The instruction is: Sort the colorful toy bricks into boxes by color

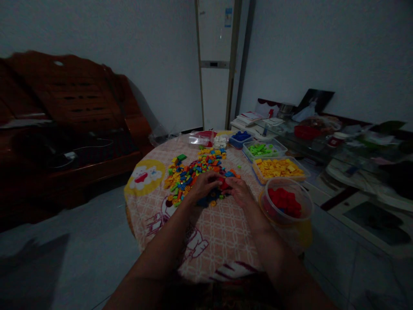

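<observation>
two hands (205, 184) (239, 189), likely red block (223, 184) between, brick pile (189, 177) beyond, tub (307, 203) right

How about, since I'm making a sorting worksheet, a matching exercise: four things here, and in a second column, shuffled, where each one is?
Things
1. Red block
2. Pile of mixed-colour toy blocks
3. Box of yellow blocks
4. Wooden bench

Places
A. Between the round plastic tub and the box of green blocks
B. Held between the fingers of the left hand and right hand
C. Off to the left, beyond the tablecloth
D. Spread loose on the patterned tablecloth

Right pairs: 1-B, 2-D, 3-A, 4-C
</observation>
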{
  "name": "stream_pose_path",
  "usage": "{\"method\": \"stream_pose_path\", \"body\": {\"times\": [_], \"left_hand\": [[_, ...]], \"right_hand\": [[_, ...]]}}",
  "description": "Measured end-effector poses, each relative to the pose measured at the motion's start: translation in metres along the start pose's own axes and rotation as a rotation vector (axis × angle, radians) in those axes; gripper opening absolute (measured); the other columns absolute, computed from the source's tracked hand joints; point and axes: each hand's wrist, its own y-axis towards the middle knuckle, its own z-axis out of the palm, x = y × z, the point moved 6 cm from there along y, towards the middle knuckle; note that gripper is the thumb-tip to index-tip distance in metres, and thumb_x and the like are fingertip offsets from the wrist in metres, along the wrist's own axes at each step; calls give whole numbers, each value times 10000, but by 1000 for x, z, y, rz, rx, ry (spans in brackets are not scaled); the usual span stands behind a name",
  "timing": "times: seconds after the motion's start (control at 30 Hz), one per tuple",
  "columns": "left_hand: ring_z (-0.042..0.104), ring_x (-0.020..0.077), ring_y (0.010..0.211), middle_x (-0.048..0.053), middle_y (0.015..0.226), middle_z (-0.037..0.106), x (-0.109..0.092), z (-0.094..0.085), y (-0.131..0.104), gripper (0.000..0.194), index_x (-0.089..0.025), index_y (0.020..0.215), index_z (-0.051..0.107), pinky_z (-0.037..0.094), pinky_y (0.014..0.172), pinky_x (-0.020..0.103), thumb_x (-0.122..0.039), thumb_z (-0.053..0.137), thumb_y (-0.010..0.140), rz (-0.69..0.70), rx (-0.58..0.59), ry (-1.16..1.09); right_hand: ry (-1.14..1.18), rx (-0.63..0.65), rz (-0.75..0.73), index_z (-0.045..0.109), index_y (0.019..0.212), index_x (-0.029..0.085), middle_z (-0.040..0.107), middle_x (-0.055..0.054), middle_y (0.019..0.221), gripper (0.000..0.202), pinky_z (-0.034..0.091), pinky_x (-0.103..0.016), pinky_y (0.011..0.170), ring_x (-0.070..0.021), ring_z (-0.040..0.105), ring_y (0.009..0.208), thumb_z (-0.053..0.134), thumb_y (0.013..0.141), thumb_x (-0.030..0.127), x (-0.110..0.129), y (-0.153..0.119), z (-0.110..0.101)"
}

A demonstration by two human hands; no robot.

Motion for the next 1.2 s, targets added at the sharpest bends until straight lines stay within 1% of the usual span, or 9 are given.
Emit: {"method": "stream_pose_path", "body": {"times": [0.17,0.27,0.47,0.6,0.73,0.83,0.97,1.07,1.2], "left_hand": [[678,203,766,51,852,749,17,-23,-5,339,-189,921,753,531,691,304,-485,767,755,-183,-195,-198],[675,198,766,46,850,746,27,-37,-9,345,-187,910,754,535,700,304,-477,788,725,-208,-307,-237],[667,201,737,49,803,735,39,-43,-10,405,-170,881,766,529,680,310,-509,825,666,-229,-365,-245],[693,222,784,65,851,758,37,-40,-10,389,-178,925,775,551,727,332,-487,815,691,-233,-340,-242],[710,234,810,72,887,772,36,-36,-10,393,-190,997,782,561,741,344,-477,793,728,-238,-299,-245],[715,245,852,81,958,783,30,-29,-9,413,-191,1045,787,565,749,346,-465,796,737,-228,-232,-262],[710,256,959,91,1133,766,15,-11,-6,513,-198,1209,744,564,793,342,-431,802,756,-199,-56,-347],[702,233,907,82,1051,765,6,1,-6,588,-183,1307,687,552,779,326,-412,796,777,-168,49,-414],[680,205,784,64,902,745,6,10,-7,633,-160,1337,661,530,720,306,-429,797,780,-182,128,-464]], "right_hand": [[-41,-62,-31,744,830,191,727,-25,785,357,553,-269,581,-161,649,671,851,637,472,7,1,-2],[-225,-102,-146,763,848,192,741,-23,790,319,543,-284,621,-173,653,690,831,649,432,31,-3,-1],[-1077,-298,-507,768,872,194,738,-85,907,146,521,-387,824,-244,664,846,711,772,283,120,-37,-12],[-1528,-487,-486,746,872,199,720,-133,922,137,484,-435,897,-296,648,941,644,788,165,148,-56,-43],[-1635,-451,-452,741,922,185,724,-159,956,138,471,-465,928,-326,639,986,650,819,184,138,-55,-52],[-1531,-348,-541,742,1013,174,736,-155,1026,189,466,-446,968,-302,642,1018,599,905,233,120,-47,-29],[-1375,-94,-559,728,1142,200,745,-120,1127,251,481,-396,988,-260,652,1074,567,950,217,88,-36,15],[-1321,16,-514,711,1195,209,739,-110,1162,282,492,-389,981,-253,653,1096,600,937,191,70,-34,37],[-1301,69,-474,712,1186,204,743,-110,1125,274,502,-374,930,-255,663,1060,640,923,182,59,-32,46]]}}
